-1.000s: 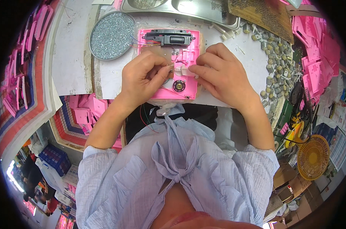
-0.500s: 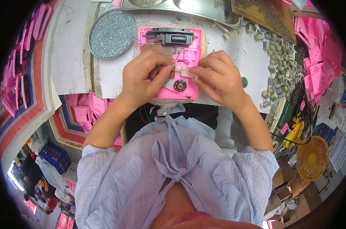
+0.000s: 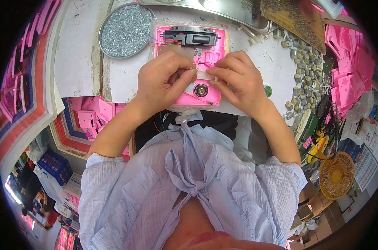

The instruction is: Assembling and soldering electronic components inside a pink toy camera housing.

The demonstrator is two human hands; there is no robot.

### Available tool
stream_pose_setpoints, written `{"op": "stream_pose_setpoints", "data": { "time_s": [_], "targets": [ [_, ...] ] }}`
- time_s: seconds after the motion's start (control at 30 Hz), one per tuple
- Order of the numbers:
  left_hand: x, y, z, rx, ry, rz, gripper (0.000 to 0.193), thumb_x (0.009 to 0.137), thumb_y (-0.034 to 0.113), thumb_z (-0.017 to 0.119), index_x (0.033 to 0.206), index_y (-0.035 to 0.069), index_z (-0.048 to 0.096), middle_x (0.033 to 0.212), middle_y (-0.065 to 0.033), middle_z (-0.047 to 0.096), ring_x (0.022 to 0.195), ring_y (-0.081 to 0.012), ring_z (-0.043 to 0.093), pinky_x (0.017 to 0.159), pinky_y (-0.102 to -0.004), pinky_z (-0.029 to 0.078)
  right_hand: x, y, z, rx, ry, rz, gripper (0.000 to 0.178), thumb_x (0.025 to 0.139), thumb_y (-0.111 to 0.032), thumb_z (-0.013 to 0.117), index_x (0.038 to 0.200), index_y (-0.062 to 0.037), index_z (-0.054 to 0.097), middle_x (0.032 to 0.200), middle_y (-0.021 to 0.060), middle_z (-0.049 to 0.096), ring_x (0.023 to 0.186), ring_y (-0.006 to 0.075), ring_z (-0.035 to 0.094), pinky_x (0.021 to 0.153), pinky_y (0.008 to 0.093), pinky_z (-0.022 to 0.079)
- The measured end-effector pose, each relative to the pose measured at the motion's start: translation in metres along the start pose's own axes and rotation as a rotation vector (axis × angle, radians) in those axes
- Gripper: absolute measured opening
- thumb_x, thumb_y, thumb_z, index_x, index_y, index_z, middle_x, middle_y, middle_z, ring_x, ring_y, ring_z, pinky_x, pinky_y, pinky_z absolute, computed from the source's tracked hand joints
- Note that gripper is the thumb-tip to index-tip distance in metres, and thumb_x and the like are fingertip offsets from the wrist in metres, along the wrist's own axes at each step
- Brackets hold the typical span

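We pinch a small whitish part [image 3: 205, 75] between the curled fingertips of our left hand [image 3: 164, 81] and right hand [image 3: 238, 81], just above the pink housing [image 3: 205, 50] on the bench.

Both bare hands met at the middle, fingers curled and pinching.

The left hand [image 3: 164, 81] came in from the lower left on a bare forearm, its wrist bent inward, fingers folded down and thumb stretched toward the other hand. The right hand [image 3: 239, 81] mirrored it from the lower right, knuckles up, fingertips [image 3: 216, 75] drawn together. The two sets of fingertips seemed to touch, though the curled fingers hid the contact itself.
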State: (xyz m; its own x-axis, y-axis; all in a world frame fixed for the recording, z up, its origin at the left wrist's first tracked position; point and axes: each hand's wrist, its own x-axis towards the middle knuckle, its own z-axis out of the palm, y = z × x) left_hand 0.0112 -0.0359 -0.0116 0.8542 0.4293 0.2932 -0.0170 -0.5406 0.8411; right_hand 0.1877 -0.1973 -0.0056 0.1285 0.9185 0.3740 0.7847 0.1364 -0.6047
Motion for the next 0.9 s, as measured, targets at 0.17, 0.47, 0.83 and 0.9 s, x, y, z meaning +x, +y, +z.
{"op": "stream_pose_setpoints", "data": {
  "time_s": [0.17,0.47,0.83,0.9],
  "targets": [
    [0.003,0.002,-0.003,0.032,-0.046,-0.011,0.012,0.085,0.004,0.077,0.094,0.005,0.070,0.080,-0.0054,0.063,0.059,-0.0138,0.057,0.052,-0.0268,0.044,-0.005,-0.018,0.000,-0.181,-0.033,0.105,0.035,0.069,-0.007,0.080,0.104,-0.0121,0.075,0.109,0.0088,0.066,0.097,0.0315,0.057,0.084,0.0425,0.051],
    [0.005,0.017,-0.003,0.407,-0.361,0.192,0.041,0.076,0.028,0.083,0.110,0.009,0.072,0.116,-0.0141,0.060,0.094,-0.0289,0.064,0.080,-0.0408,0.054,-0.049,0.035,-0.084,-0.353,0.232,0.473,0.023,0.078,-0.017,0.075,0.100,-0.0102,0.076,0.117,0.0126,0.065,0.108,0.0328,0.058,0.093,0.0445,0.050],
    [0.034,0.040,-0.003,0.158,-0.366,0.135,0.030,0.083,0.020,0.079,0.107,0.005,0.070,0.108,-0.0143,0.062,0.085,-0.0271,0.064,0.072,-0.0359,0.051,-0.061,0.102,-0.109,-0.931,0.113,0.707,0.025,0.076,-0.023,0.076,0.095,-0.0068,0.074,0.105,0.0112,0.064,0.103,0.0344,0.057,0.091,0.0446,0.049],
    [0.052,0.052,0.002,0.104,-0.362,0.127,0.027,0.085,0.017,0.077,0.107,0.003,0.069,0.102,-0.0124,0.064,0.079,-0.0232,0.062,0.068,-0.0335,0.051,-0.059,0.087,-0.104,-0.760,0.187,0.605,0.024,0.076,-0.020,0.075,0.095,-0.0063,0.071,0.107,0.0121,0.063,0.104,0.0346,0.056,0.089,0.0464,0.049]
  ]
}}
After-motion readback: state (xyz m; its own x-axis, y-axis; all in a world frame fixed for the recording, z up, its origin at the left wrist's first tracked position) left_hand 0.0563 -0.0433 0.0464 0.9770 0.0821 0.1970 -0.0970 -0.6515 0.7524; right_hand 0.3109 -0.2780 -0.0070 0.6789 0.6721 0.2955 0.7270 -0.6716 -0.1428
